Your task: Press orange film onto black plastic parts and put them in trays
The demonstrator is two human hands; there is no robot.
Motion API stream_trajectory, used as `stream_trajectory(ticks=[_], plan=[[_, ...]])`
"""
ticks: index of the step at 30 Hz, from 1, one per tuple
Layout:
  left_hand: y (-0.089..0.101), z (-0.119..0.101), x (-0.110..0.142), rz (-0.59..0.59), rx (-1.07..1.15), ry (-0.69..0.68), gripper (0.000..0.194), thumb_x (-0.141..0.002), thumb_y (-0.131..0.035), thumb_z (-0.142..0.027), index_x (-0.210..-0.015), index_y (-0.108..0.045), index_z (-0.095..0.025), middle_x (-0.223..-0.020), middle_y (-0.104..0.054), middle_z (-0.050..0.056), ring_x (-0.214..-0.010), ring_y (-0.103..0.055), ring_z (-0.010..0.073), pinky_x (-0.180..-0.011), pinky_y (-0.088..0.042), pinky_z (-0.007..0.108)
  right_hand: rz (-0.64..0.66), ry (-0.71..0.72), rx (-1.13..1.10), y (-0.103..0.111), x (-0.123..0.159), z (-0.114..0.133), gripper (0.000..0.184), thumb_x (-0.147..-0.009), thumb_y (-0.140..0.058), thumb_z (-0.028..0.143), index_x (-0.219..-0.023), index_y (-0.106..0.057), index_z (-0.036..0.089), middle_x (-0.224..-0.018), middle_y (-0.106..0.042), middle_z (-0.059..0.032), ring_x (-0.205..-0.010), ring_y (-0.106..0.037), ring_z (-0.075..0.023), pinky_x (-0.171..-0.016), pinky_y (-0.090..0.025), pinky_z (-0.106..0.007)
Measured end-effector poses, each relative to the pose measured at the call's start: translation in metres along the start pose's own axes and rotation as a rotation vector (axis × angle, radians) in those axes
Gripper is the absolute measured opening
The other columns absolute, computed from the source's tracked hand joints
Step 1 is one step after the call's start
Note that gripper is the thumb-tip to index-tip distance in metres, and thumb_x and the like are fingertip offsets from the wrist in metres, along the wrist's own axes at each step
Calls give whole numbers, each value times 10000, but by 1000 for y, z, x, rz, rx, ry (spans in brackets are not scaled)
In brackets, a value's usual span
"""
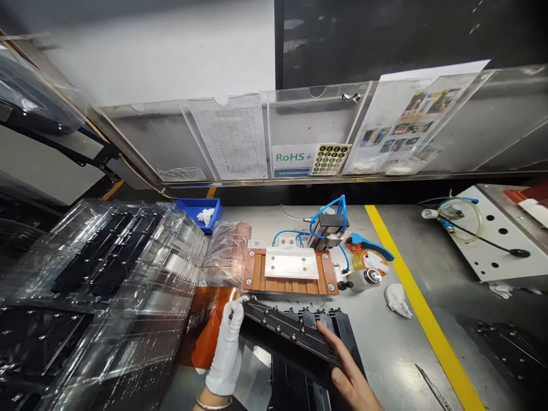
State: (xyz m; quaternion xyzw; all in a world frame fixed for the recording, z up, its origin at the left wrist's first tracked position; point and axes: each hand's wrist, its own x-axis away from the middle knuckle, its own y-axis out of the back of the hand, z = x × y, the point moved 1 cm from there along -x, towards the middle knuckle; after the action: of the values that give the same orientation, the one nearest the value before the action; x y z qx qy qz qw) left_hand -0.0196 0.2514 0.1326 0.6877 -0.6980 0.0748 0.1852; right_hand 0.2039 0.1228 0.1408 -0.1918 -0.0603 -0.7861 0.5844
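Observation:
A long black plastic part (285,334) with small metal studs is held tilted in front of me, its left end higher. My left hand (226,351), in a white glove, grips the left end. My bare right hand (349,374) closes around the right end, thumb below and fingers along the upper edge. Underneath lie more black parts (346,337) on the metal bench, partly covered by the held one. Just beyond stands a brown fixture (259,271) with a silver metal block (291,264) and blue air tubes.
Clear plastic trays (175,265) with black parts are stacked at left, near a blue bin (199,214). Right of the fixture are a tape roll (363,261), a metal-topped bottle (367,279) and a white cloth (398,301). Tweezers (432,388) lie by the yellow line (422,308).

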Motion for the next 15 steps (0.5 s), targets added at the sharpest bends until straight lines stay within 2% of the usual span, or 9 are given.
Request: stream_trajectory(ticks=[3, 5, 7, 9, 11, 12, 13, 15], plan=[[1, -17, -2, 61, -61, -45, 428, -911, -457, -561, -1221, -535, -276, -1404, -565, 51, -1414, -395, 216, -1229, -239, 451, 15, -60, 162, 2, 3, 15, 671, -785, -582, 726, -1324, -568, 326, -1423, -587, -61, -1336, -502, -326, -1094, -436, -440], [8, -31, -3, 106, -199, -131, 450, -909, -488, -549, -1238, -535, -247, -1313, -617, 81, -1276, -540, 227, -1142, -388, 456, -29, -84, 195, 2, 4, 20, 593, -823, -544, 705, -1274, -599, 324, -1365, -628, -51, -1294, -541, -310, -1087, -441, -424], [20, -45, -2, 67, -429, -313, 495, -875, -573, -521, -1263, -528, -217, -1179, -667, 97, -1001, -664, 217, -952, -535, 421, -79, -90, 196, 0, 5, 22, 557, -840, -519, 698, -1245, -609, 326, -1338, -642, -42, -1279, -550, -296, -1083, -442, -408], [29, -59, 2, 84, -680, -581, 374, -877, -614, -433, -1192, -590, -233, -1044, -710, 66, -828, -681, 186, -825, -568, 358, -137, -73, 207, -3, 5, 21, 536, -844, -521, 689, -1232, -613, 331, -1329, -644, -35, -1275, -549, -289, -1083, -441, -396], [30, -71, 7, 291, -920, -808, 265, -916, -580, -377, -1146, -637, -260, -1032, -740, 50, -841, -701, 185, -809, -569, 320, -191, -49, 227, -5, 5, 19, 515, -849, -523, 674, -1219, -621, 329, -1318, -648, -34, -1262, -556, -288, -1083, -441, -389], [28, -76, 9, 423, -1041, -862, 258, -936, -549, -358, -1157, -642, -264, -1047, -749, 52, -853, -713, 196, -789, -575, 316, -208, -41, 236, -7, 5, 18, 508, -851, -522, 669, -1212, -626, 327, -1310, -651, -34, -1257, -558, -289, -1082, -442, -387], [24, -80, 9, 536, -1174, -874, 274, -949, -522, -322, -1192, -632, -258, -1054, -753, 60, -840, -723, 214, -752, -585, 326, -216, -36, 245, -8, 4, 17, 505, -851, -521, 667, -1205, -631, 323, -1303, -653, -35, -1252, -561, -291, -1083, -440, -387], [16, -84, 6, 665, -1446, -807, 339, -942, -467, -171, -1247, -604, -229, -998, -759, 77, -762, -731, 251, -673, -598, 367, -223, -28, 257, -11, 4, 14, 508, -846, -528, 666, -1198, -636, 316, -1294, -654, -39, -1246, -562, -297, -1093, -431, -393]])
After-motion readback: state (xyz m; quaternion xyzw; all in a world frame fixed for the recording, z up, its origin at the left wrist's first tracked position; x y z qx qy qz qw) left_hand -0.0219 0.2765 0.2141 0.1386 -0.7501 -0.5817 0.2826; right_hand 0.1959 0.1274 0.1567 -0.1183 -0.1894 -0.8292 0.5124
